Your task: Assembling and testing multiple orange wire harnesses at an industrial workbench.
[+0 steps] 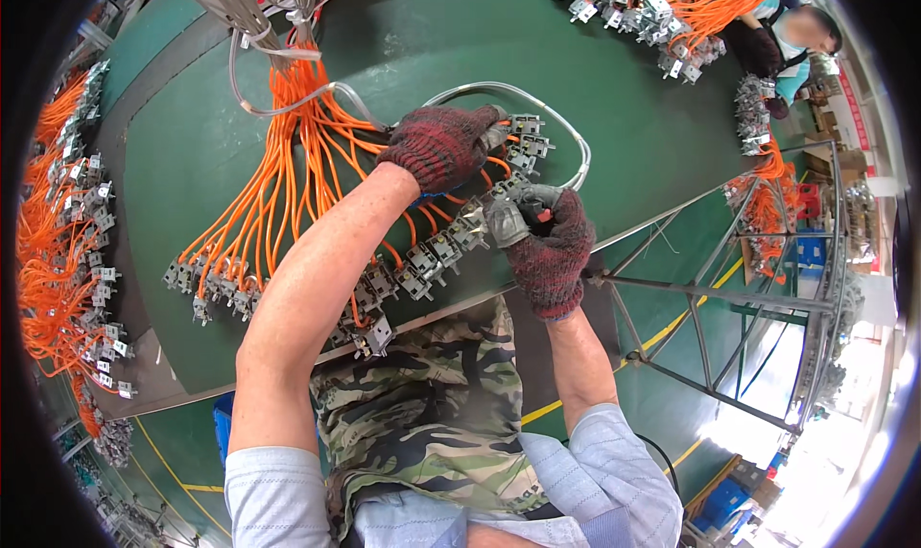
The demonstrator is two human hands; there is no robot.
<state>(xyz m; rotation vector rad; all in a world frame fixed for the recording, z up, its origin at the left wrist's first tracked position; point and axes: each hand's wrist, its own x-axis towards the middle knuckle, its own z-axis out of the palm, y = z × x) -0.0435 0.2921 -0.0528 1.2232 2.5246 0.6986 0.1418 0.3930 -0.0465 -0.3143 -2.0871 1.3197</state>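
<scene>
A bundle of orange cables (288, 174) fans out over the green table, each cable ending in a small metal connector block. A row of these connectors (432, 260) runs along the near table edge. My left hand (436, 150), in a dark red and black knit glove with grey fingertips, is curled over the cables beside the far end of the row. My right hand (547, 246), gloved alike, has thumb and fingers pinched together against the connectors; what lies between them is hidden. A clear-grey cable (566, 131) loops around beyond both hands.
The green tabletop (384, 54) carries more orange cable bundles (715, 11) at the far right and others (58, 289) at the left. A metal frame rack (710, 294) stands right of the table. Beyond the far corner is a co-worker (791, 39). A camouflage apron (422, 394) covers my lap.
</scene>
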